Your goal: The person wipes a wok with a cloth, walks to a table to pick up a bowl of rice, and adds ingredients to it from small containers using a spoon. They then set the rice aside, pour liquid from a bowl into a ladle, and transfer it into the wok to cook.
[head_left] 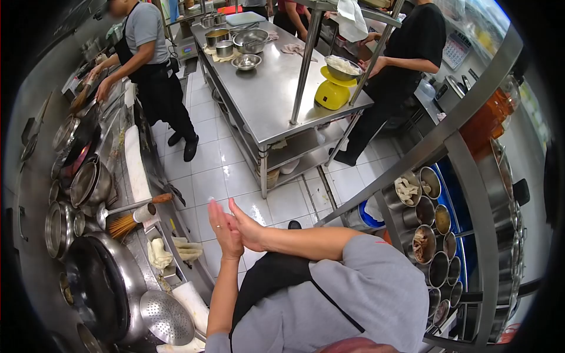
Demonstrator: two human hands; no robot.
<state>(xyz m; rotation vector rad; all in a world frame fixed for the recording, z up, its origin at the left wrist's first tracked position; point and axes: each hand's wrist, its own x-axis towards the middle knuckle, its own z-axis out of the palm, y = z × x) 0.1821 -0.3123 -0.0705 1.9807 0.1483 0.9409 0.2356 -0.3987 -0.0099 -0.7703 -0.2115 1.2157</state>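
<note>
A wooden-handled ladle (134, 205) lies beside a bamboo brush (122, 226) at the edge of a cooking range (120, 144), its handle pointing toward a kitchen worker's hands but touching neither. Because the handle appears to jut past the edge, a careless reach could knock the ladle down; damp palms might let it slip. It lies apart from the grip, to its left. The ringed left hand (224, 229) and the right hand (248, 228) are pressed palm to palm, fingers straight; nothing shows in the grip, though the space between the palms is hidden. Nearby on the range side are a rumpled cloth (159, 254), a perforated skimmer (166, 317) and a large wok (94, 288). Across the tiled floor (206, 167), a steel counter (265, 79) carries a yellow scale (331, 95) topped with a bowl (343, 72) of white food; a co-worker (145, 44) stands farther along the range.
</note>
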